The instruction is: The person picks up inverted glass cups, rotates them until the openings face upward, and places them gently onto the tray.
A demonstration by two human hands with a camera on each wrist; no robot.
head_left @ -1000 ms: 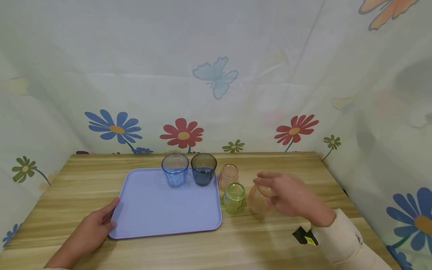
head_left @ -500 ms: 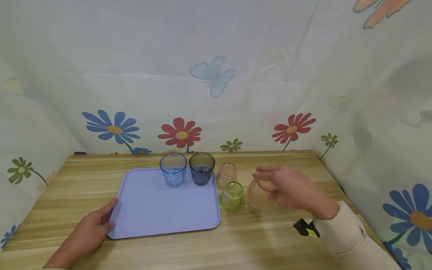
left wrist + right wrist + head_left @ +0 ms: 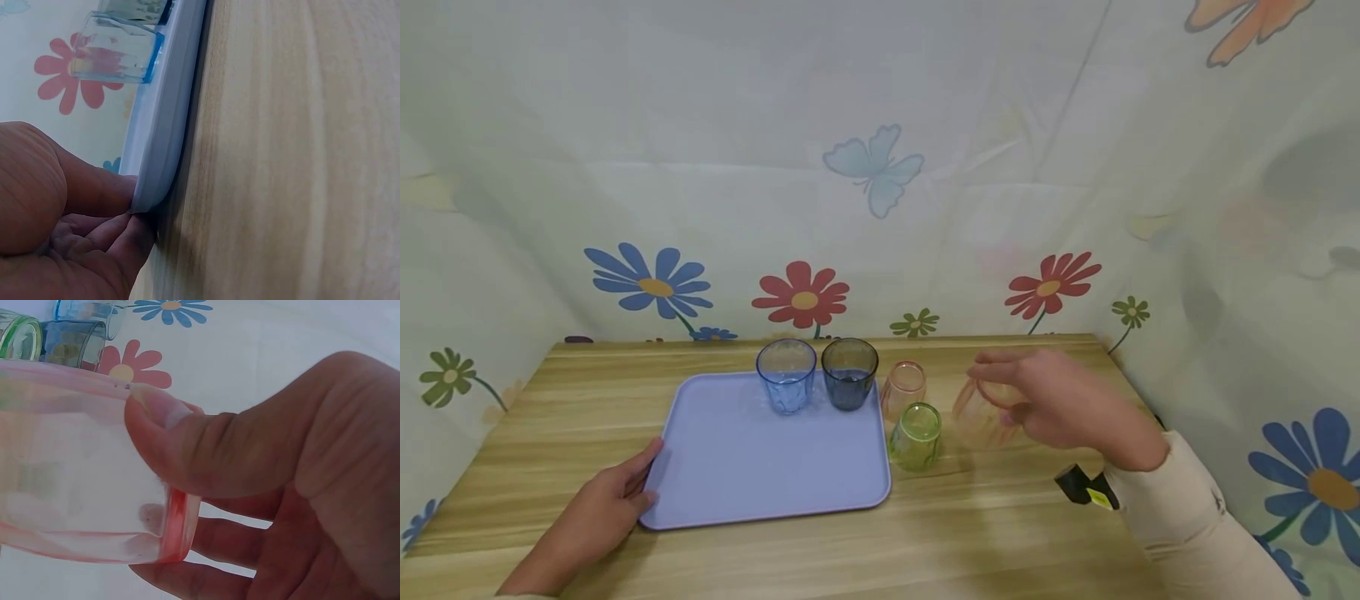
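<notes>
The tray (image 3: 752, 475), bearing 2 upright glasses (image 3: 787, 392), is pinched at its left edge by nearly closed fingers of the left hand (image 3: 598, 506). Beside an upturned green glass (image 3: 916, 440), a pink glass (image 3: 979, 423) is gripped in the wider-spread fingers of the right hand (image 3: 1071, 404).

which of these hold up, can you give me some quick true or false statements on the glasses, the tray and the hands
1. The left hand holds the edge of the tray. True.
2. The blue glass and the dark glass stand upside down. False: both stand on the tray with their mouths up.
3. The right hand grips a pinkish glass. True.
4. The green glass stands on the tray. False: it stands upside down on the table, beside the tray.
5. A second pinkish glass is off the tray. True.
</notes>
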